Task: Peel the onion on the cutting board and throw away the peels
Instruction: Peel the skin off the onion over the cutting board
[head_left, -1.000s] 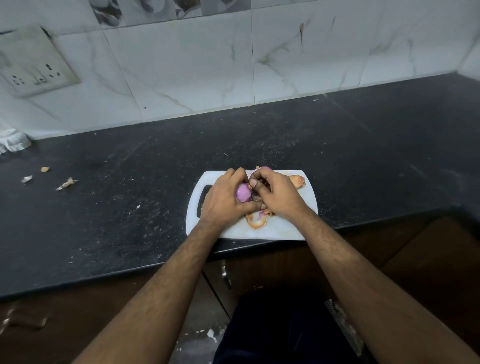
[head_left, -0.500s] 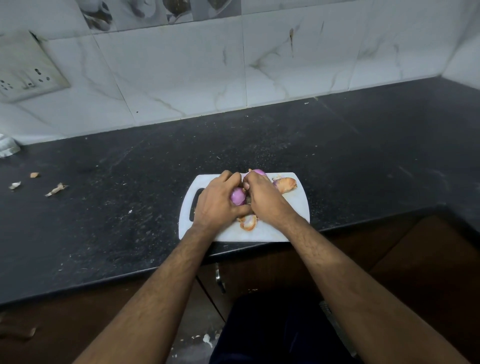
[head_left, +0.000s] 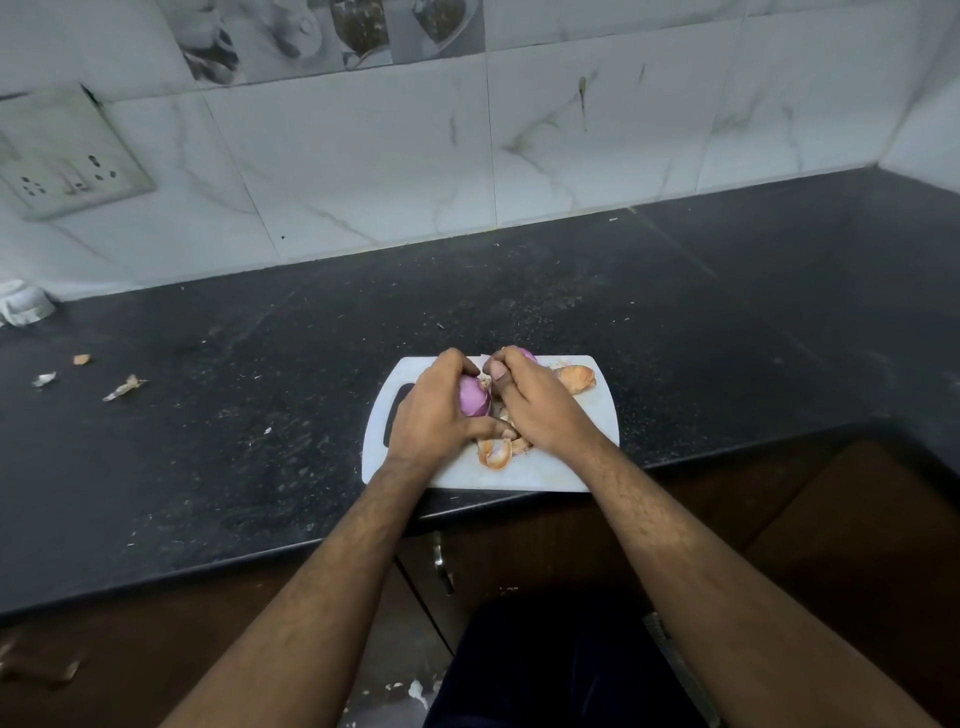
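A white cutting board (head_left: 561, 470) lies at the counter's front edge. Over it my left hand (head_left: 434, 415) grips a purple, mostly peeled onion (head_left: 474, 397). My right hand (head_left: 535, 402) is pressed against the onion's right side, its thumb and fingers curled and pinching at the skin near the onion's top. A second purple onion (head_left: 528, 355) peeks out behind my right hand. Orange-brown peels lie on the board: one (head_left: 575, 378) at the far right, others (head_left: 496, 451) below my hands.
The black counter (head_left: 260, 415) carries peel scraps (head_left: 124, 387) at the left and a white object (head_left: 23, 306) by the wall. A switch socket (head_left: 67, 161) sits on the tiled wall. Brown cabinet doors with a handle (head_left: 441, 564) are below.
Both hands stay on the onion over the board, with only small shifts of the fingers. The camera view has moved slightly.
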